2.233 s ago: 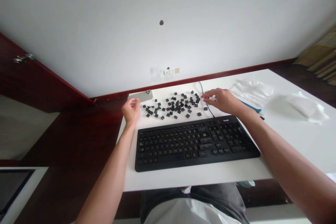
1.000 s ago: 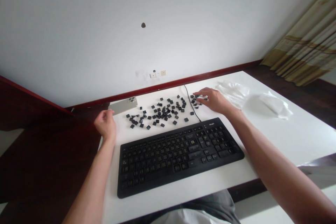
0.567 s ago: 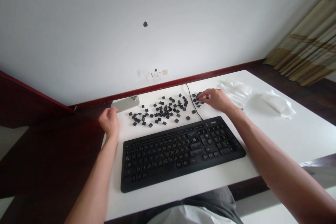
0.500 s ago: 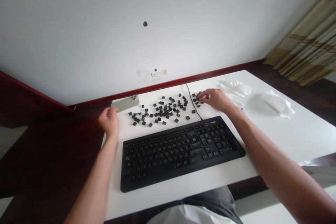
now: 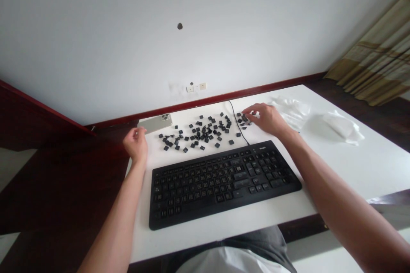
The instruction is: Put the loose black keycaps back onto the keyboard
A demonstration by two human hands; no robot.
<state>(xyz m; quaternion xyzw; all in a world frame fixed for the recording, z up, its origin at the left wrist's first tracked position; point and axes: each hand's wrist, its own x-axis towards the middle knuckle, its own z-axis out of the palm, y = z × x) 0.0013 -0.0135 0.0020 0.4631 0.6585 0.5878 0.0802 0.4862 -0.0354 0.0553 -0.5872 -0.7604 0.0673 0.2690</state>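
Observation:
A black keyboard [image 5: 224,183] lies slantwise on the white table, most of its key places showing small pale-outlined squares. Loose black keycaps [image 5: 205,133] are scattered behind it. My right hand [image 5: 264,117] reaches past the keyboard's far right side, thumb and fingertips closed around a keycap [image 5: 245,118] in a small cluster right of the cable. My left hand [image 5: 136,140] rests at the table's left edge, fingers curled in; what they hold, if anything, is hidden. Just beyond it is a pale phone [image 5: 156,123] with its camera side up.
The keyboard's thin cable [image 5: 235,119] runs back between the keycaps to the table's far edge. Crumpled clear plastic bags [image 5: 342,128] lie on the right of the table [image 5: 361,166]. A wall with power sockets [image 5: 196,87] stands behind.
My right fingers have spread slightly and shifted a little at the keycap cluster. My left hand stays curled in place. The whole view has shifted slightly.

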